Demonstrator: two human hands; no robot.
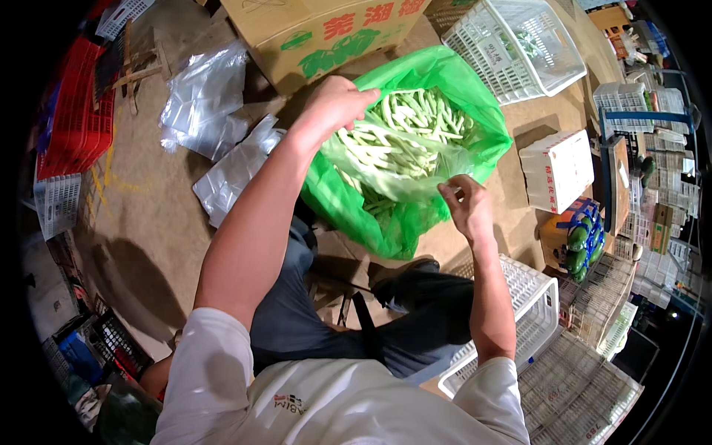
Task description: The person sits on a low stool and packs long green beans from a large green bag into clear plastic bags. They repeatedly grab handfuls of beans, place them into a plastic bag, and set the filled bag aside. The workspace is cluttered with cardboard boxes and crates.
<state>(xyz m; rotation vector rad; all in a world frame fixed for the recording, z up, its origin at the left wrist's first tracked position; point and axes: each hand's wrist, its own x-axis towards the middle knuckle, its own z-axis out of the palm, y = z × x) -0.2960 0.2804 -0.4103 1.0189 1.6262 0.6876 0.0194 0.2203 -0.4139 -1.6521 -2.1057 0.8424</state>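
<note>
A clear plastic bag (397, 186) filled with pale green beans (389, 153) lies on more loose green beans (425, 114). Around them spreads a large bright green plastic bag (492, 130) with its mouth wide open; whatever supports it underneath is hidden. My left hand (336, 101) grips the clear bag at its upper left edge, the fingers partly turned out of sight. At the bag's lower right edge, my right hand (470, 204) pinches the film between thumb and fingers. The bag stretches between both hands.
Flat clear plastic bags (206, 100) lie to the left. Beyond the green bag stand a printed cardboard box (334, 44) and a white plastic crate (481, 58). A white box (559, 169) and netted green produce (581, 242) sit to the right. Another white crate (528, 300) is beside my legs.
</note>
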